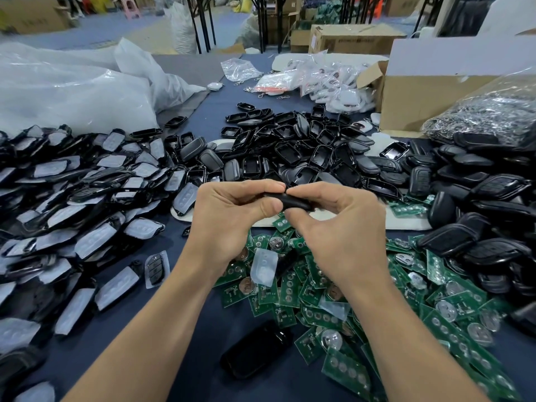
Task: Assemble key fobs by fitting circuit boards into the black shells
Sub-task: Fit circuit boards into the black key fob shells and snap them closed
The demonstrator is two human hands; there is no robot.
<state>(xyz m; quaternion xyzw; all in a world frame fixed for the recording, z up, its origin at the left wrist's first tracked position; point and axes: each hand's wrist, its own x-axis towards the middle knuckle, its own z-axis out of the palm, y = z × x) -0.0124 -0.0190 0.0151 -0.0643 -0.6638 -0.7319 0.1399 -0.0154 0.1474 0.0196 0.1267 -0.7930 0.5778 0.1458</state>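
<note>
Both hands meet above the table's middle around one black key fob shell [293, 201]. My left hand [229, 216] pinches its left end between thumb and fingers. My right hand [339, 224] grips its right end, fingers curled over the top; most of the shell is hidden. A heap of green circuit boards [333, 297] with coin cells lies under and right of my hands. Empty black shells [304, 146] are piled behind my hands. A single black shell [256, 352] lies flat between my forearms.
Film-covered black fobs [72, 204] fill the left side. Closed black fobs [478, 204] pile at the right. A cardboard box [429, 91], a bag of metal rings [487, 114], bagged white fobs [327, 79] and large plastic bags [72, 88] stand behind. A loose clear film [263, 266] lies on the boards.
</note>
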